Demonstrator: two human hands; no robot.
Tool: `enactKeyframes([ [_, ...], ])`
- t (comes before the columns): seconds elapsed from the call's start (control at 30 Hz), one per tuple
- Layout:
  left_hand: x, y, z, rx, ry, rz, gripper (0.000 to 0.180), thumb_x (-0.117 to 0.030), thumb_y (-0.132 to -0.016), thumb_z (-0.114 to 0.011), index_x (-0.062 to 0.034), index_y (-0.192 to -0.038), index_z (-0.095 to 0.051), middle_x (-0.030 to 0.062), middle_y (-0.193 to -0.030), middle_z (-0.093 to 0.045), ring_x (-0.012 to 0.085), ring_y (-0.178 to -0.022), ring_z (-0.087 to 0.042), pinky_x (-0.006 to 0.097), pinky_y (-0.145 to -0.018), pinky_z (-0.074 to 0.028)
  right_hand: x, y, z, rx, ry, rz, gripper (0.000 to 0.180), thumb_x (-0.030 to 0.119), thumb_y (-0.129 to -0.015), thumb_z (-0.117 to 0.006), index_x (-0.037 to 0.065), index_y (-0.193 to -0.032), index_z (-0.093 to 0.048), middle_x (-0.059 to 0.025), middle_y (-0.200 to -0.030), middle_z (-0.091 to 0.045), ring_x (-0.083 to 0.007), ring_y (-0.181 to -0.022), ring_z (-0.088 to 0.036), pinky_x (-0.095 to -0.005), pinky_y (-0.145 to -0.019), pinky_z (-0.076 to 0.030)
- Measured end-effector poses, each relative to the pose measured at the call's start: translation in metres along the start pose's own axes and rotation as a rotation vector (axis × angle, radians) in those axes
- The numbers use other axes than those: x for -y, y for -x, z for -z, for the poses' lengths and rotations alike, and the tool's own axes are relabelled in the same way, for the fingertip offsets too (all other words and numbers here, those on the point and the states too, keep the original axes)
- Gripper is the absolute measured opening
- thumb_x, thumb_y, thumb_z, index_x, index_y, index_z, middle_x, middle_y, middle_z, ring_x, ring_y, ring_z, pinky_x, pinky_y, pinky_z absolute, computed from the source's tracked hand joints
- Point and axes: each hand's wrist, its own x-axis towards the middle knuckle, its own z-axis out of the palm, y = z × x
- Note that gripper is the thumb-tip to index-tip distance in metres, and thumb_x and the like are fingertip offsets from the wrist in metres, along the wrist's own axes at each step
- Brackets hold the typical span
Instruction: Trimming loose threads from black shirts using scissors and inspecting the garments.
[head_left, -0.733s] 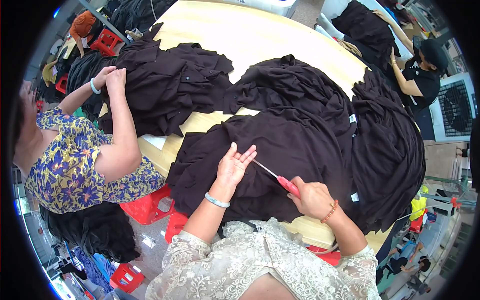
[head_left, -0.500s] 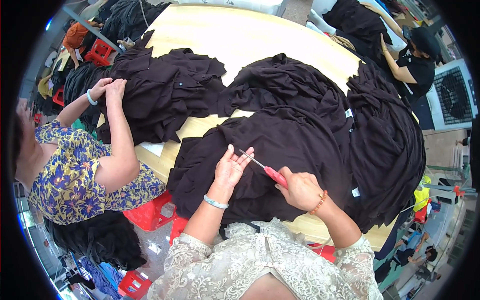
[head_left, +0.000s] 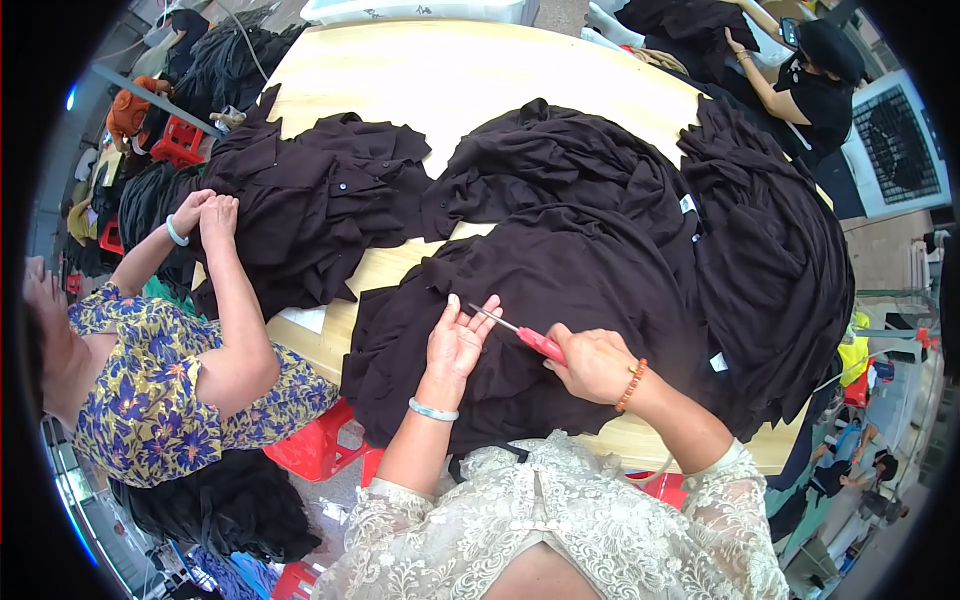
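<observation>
My right hand (head_left: 598,366) is closed round the red handle of a tool (head_left: 540,343) with a thin, pointed metal shaft; its exact kind I cannot make out. The shaft points up and left, its tip close to the fingers of my left hand (head_left: 457,345). That hand is palm up with fingers apart, and nothing shows in it. Whether the tip touches the fingers I cannot tell. Beneath both hands is a heap of dark brown-black garments (head_left: 570,265), loosely folded.
More dark garments lie at the table's right (head_left: 770,260), rear middle (head_left: 570,150) and left (head_left: 300,200). A co-worker in a floral dress (head_left: 160,390) handles the left pile. The pale wooden table (head_left: 400,70) shows between heaps. Red stools (head_left: 312,448) stand by its near edge.
The view has shifted slightly. My right hand and the tool stay in nearly the same pose beside my left hand. The co-worker's hands remain together on the left pile.
</observation>
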Motion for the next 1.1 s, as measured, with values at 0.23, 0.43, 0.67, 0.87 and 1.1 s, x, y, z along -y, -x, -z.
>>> enactKeyframes([
  [0.23, -0.004, 0.003, 0.004, 0.127, 0.015, -0.027, 0.028, -0.026, -0.098, -0.052, 0.0004, -0.106, -0.055, 0.0137, -0.103, -0.059, 0.0428, -0.118, -0.053, 0.054, -0.101, -0.045, -0.003, 0.037, 0.006, 0.077, -0.076, -0.075, 0.026, 0.023, -0.089, -0.060, 0.005, -0.105, -0.052, -0.0190, -0.074, -0.065, -0.0387, -0.074, -0.065, -0.0472, -0.069, -0.050],
  [0.43, -0.009, 0.067, -0.013, 0.051, -0.724, -0.146, 0.041, -0.014, -0.095, -0.056, 0.0034, -0.131, -0.046, 0.0134, -0.114, -0.061, 0.0149, -0.076, -0.064, 0.026, -0.061, -0.053, -0.011, 0.038, -0.001, -0.134, -0.242, -0.078, 0.028, 0.021, -0.088, -0.063, 0.008, -0.109, -0.051, -0.0156, -0.083, -0.064, -0.0348, -0.080, -0.064, -0.0444, -0.071, -0.049],
  [0.67, 0.004, 0.097, 0.035, 0.035, -1.376, -0.451, 0.040, -0.014, -0.078, -0.076, 0.0031, -0.109, -0.059, 0.0016, -0.084, -0.057, 0.0046, -0.063, -0.043, 0.021, -0.060, -0.042, -0.023, 0.067, -0.011, -0.100, -0.236, -0.106, 0.024, 0.017, -0.086, -0.065, 0.009, -0.105, -0.053, -0.0143, -0.079, -0.063, -0.0343, -0.077, -0.064, -0.0435, -0.070, -0.049],
  [0.87, 0.012, 0.086, 0.033, 0.010, -1.291, -0.339, 0.027, -0.019, -0.078, -0.076, 0.0016, -0.088, -0.061, -0.0045, -0.063, -0.050, 0.0032, -0.057, -0.041, 0.022, -0.051, -0.036, -0.016, 0.082, -0.008, -0.045, -0.211, -0.118, 0.025, 0.016, -0.086, -0.065, 0.009, -0.106, -0.054, -0.0142, -0.081, -0.064, -0.0345, -0.079, -0.064, -0.0432, -0.071, -0.049],
  [1.1, 0.029, 0.089, 0.018, -0.097, -1.590, -0.791, 0.022, -0.021, -0.075, -0.075, -0.0061, -0.089, -0.068, 0.0021, -0.084, -0.064, 0.0219, -0.087, -0.055, 0.037, -0.076, -0.040, -0.014, 0.087, -0.009, -0.003, -0.158, -0.079, 0.027, 0.017, -0.085, -0.066, 0.008, -0.108, -0.054, -0.0150, -0.084, -0.065, -0.0341, -0.082, -0.065, -0.0429, -0.072, -0.050],
])
